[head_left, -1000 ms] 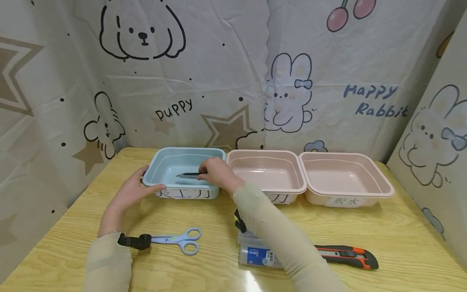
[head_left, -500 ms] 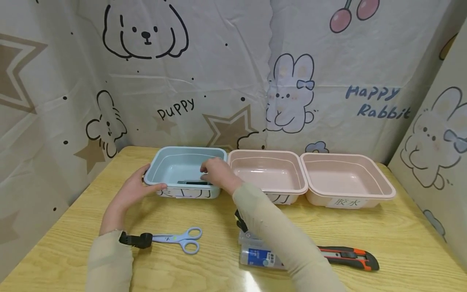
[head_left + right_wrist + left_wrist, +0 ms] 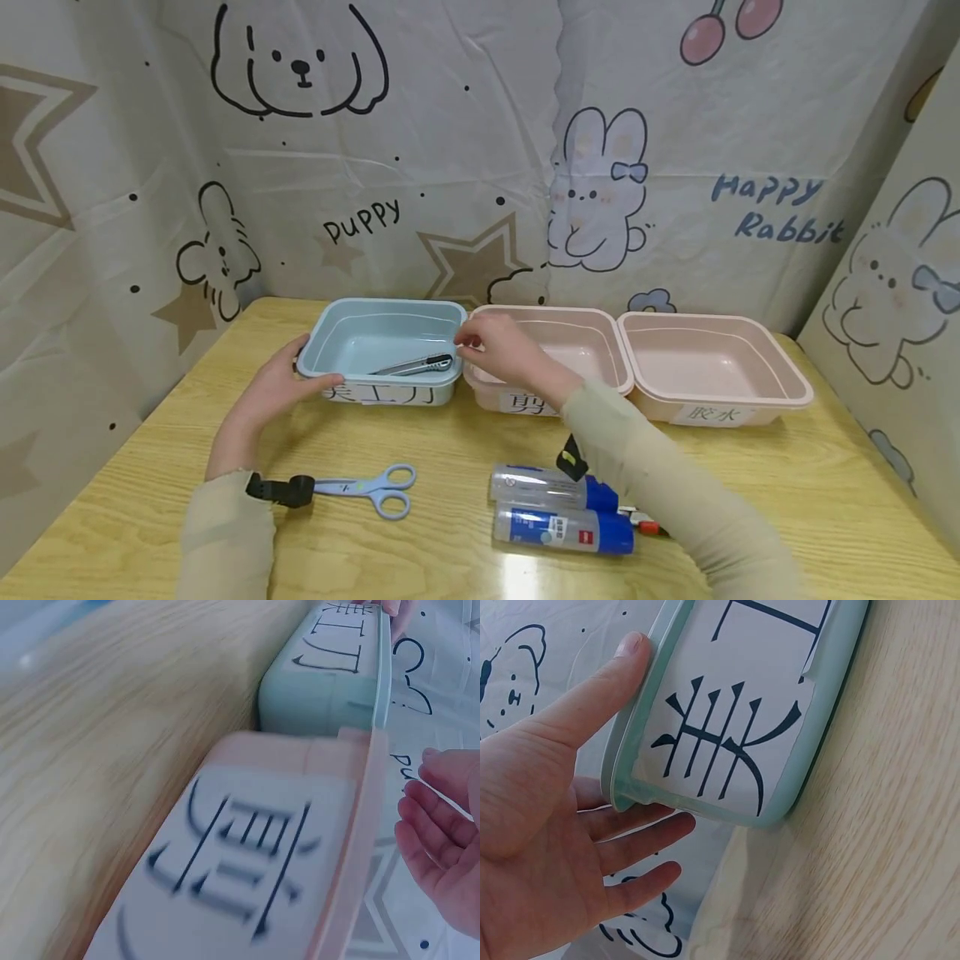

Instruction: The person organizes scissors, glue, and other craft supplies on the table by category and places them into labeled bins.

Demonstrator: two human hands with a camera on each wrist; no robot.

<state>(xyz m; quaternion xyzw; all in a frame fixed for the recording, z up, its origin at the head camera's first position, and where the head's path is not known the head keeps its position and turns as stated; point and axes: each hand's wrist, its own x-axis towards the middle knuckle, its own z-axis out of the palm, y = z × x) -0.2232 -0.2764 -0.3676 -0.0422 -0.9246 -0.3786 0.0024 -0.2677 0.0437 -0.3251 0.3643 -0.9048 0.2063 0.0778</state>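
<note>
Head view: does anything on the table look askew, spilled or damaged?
Nothing visible looks spilled or broken. One mild oddity: the small knife inside the blue bin lies slanted, rather than parallel to the bin's long side.

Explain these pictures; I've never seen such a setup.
There is no machine, only a person's bare hands. The wide pictures come from the person's head, looking down; the smaller two come from the left and right wrists. On the wooden table stand a blue bin with a utility knife inside and two pink bins. Nearer lie scissors, two blue-capped clear bottles, and something red, partly hidden. The left hand rests its thumb on the blue bin's rim; the right hand holds nothing.
</note>
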